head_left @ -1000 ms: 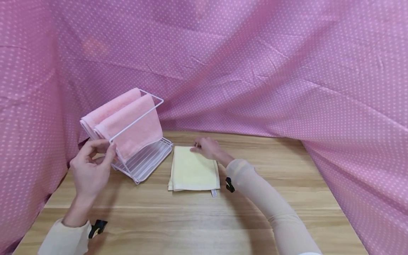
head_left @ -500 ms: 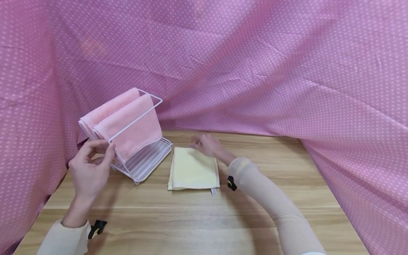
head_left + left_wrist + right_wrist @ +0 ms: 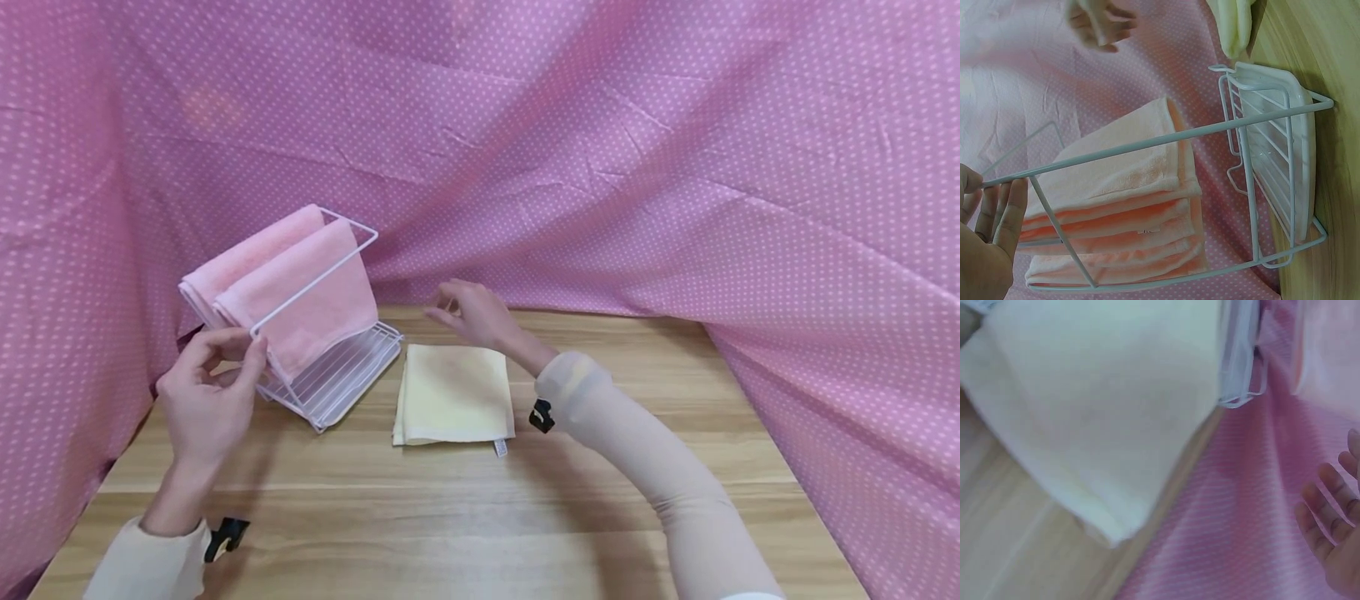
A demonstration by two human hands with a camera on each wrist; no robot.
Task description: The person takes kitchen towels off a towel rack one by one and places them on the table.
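With thumb and fingers, my left hand (image 3: 206, 400) pinches the near upper corner of a white wire rack (image 3: 1147, 143). Two folded pink towels (image 3: 315, 308) hang over the rack's upper bars, one behind the other. My right hand (image 3: 476, 315) hovers beyond the far edge of a folded yellow towel (image 3: 457, 396), apart from it, fingers loosely bent and holding nothing. The yellow towel lies flat on the table right of the rack, a small tag at its near right corner. In the right wrist view, my right hand's fingers (image 3: 1322, 512) are spread.
A white drip tray (image 3: 348, 375) with a wire grid forms the rack's base. The wooden table (image 3: 450, 517) ends at a pink dotted cloth (image 3: 600, 167) hanging behind and along both sides. Black clips (image 3: 227, 537) show at the wrists.
My right hand has let go of the yellow towel's far edge and risen up and away from it. The left hand keeps its pinch on the rack.
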